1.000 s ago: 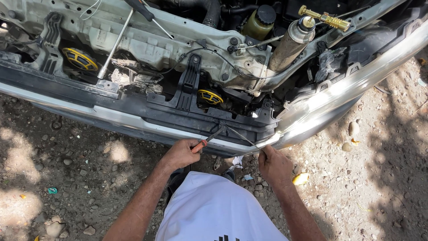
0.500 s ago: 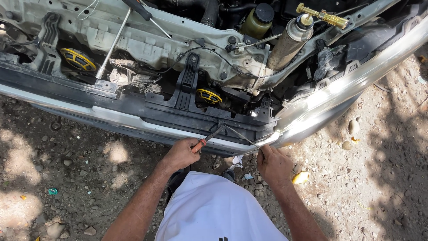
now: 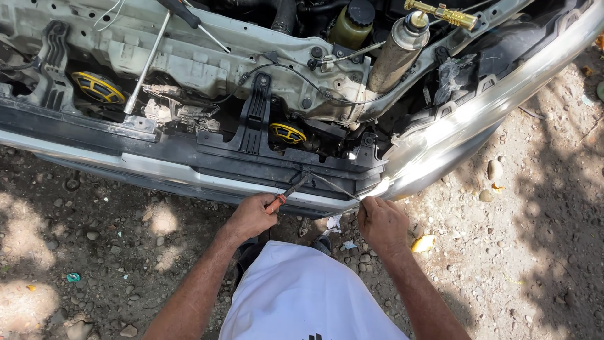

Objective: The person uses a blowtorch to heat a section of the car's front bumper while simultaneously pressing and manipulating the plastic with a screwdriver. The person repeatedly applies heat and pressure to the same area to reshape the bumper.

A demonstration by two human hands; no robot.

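Yellow round horn discs (image 3: 287, 133) at 12 o'clock above the hands, another (image 3: 96, 87) at 10. Left hand (image 3: 251, 216) clenched on orange-handled pliers (image 3: 286, 194), tip on thin grey wire (image 3: 333, 186) at the black plastic bumper bracket (image 3: 251, 157). Right hand (image 3: 381, 220) fingers pinched on the wire's end.

the left hand (image 3: 251, 217) is closed round an orange-handled tool (image 3: 286, 194), whose dark shaft angles up to the black panel (image 3: 251, 160) along the car's front edge. the right hand (image 3: 382, 221) pinches a thin wire (image 3: 333, 186) that runs up-left to the same spot on the panel. both hands sit just below the silver bumper (image 3: 453, 135). behind the panel show a yellow horn (image 3: 287, 133), a metal canister (image 3: 396, 53) with a brass nozzle, and a prop rod (image 3: 146, 63). below lies stony dirt ground (image 3: 100, 252).
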